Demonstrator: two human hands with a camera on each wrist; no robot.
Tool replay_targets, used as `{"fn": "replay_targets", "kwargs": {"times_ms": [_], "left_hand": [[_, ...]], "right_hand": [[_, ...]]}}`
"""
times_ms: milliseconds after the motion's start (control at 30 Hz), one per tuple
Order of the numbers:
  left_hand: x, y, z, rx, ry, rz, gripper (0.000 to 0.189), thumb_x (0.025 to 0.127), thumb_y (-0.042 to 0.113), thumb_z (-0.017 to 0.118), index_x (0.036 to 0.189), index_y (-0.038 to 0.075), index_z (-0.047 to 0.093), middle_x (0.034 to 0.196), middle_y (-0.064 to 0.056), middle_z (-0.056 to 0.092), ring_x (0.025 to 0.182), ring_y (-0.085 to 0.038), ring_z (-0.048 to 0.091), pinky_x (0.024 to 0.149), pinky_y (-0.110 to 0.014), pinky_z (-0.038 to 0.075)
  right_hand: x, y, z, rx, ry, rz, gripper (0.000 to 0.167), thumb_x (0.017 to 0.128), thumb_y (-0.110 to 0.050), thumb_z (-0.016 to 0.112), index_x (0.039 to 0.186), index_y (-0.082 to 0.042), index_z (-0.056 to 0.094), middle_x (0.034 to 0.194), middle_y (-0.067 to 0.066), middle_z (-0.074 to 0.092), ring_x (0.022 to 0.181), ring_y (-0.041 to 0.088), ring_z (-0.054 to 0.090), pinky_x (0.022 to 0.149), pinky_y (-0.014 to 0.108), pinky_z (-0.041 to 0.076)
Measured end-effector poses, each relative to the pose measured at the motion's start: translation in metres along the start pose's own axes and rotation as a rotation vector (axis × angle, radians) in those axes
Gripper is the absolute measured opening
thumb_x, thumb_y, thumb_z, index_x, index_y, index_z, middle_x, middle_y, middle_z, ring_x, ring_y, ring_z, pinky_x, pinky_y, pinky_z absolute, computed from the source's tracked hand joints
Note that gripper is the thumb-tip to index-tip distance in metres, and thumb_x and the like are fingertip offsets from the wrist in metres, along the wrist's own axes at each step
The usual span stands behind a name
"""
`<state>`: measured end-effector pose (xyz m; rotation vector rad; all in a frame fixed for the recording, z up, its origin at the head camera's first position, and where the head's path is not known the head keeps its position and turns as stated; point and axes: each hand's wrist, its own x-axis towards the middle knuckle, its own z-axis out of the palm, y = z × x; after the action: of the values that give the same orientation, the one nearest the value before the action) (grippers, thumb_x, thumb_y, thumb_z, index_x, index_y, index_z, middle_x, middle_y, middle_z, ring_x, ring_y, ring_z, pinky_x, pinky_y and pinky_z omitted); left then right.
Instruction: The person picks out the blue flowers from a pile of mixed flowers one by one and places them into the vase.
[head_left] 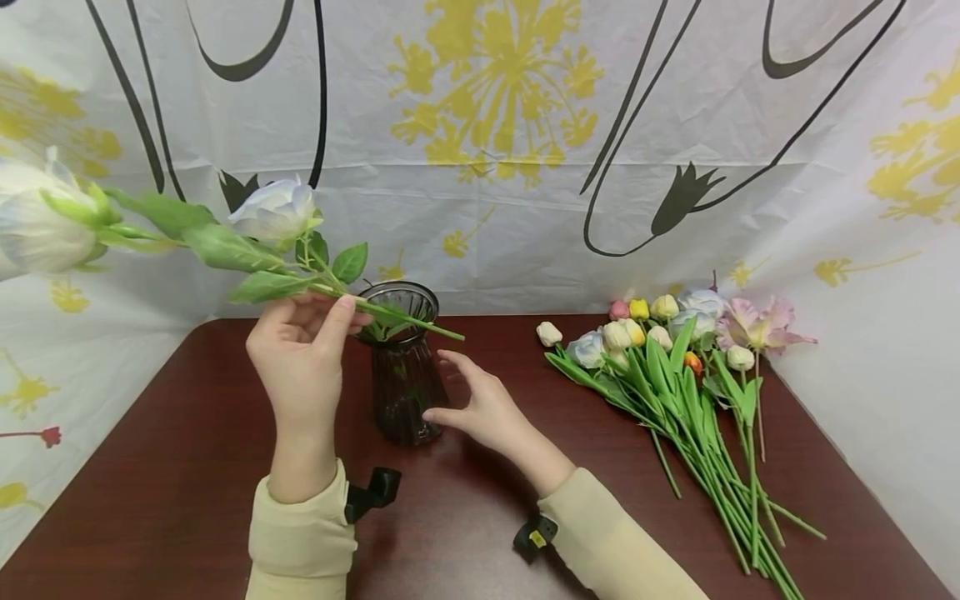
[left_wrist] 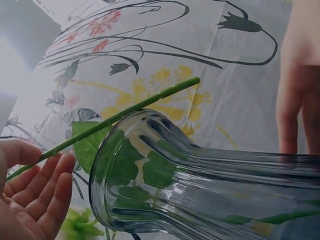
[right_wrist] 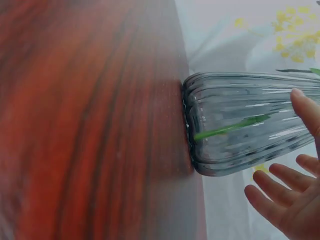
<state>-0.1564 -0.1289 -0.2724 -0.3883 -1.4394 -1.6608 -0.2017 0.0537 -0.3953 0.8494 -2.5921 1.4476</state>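
My left hand [head_left: 303,350] pinches the green stem [left_wrist: 135,110] of a white-blue flower [head_left: 45,217] between thumb and fingers. The bloom points left, and the cut end crosses over the mouth of a dark ribbed glass vase [head_left: 405,392]. The vase stands upright on the table with a stem [right_wrist: 230,128] and leaves inside. A second pale blue bloom [head_left: 273,208] shows just behind the held stem. Beside the vase's right side, my right hand [head_left: 487,408] is spread, thumb in front and fingers along the glass, loosely around its lower part.
A pile of flowers [head_left: 675,375] with mixed blooms and long green stems lies on the right of the dark red table [head_left: 187,467]. A patterned white cloth [head_left: 480,208] hangs close behind the table and at both sides.
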Motion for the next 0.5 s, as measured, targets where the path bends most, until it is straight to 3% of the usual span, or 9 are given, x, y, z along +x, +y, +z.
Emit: {"fn": "replay_targets", "kwargs": {"times_ms": [200, 500], "left_hand": [[0.0008, 0.0006, -0.0006, -0.044, 0.031, -0.014, 0.013, 0.082, -0.011, 0.068, 0.088, -0.021, 0.061, 0.075, -0.015, 0.067, 0.057, -0.019, 0.065, 0.059, -0.027, 0.055], [0.0023, -0.0004, -0.0012, -0.044, 0.076, -0.011, 0.004, 0.082, -0.014, 0.065, 0.085, -0.016, 0.064, 0.073, -0.015, 0.066, 0.055, -0.020, 0.064, 0.057, -0.028, 0.054]], "right_hand": [[0.0038, 0.0034, 0.0054, -0.022, -0.067, 0.033, 0.085, 0.078, -0.027, 0.082, 0.147, -0.016, 0.035, 0.134, 0.006, 0.053, 0.120, 0.020, 0.053, 0.097, 0.038, 0.043], [0.0051, 0.0051, 0.0080, -0.048, -0.073, 0.059, 0.079, 0.082, -0.029, 0.078, 0.147, -0.014, 0.035, 0.135, 0.008, 0.051, 0.122, 0.022, 0.050, 0.097, 0.039, 0.043]]}}
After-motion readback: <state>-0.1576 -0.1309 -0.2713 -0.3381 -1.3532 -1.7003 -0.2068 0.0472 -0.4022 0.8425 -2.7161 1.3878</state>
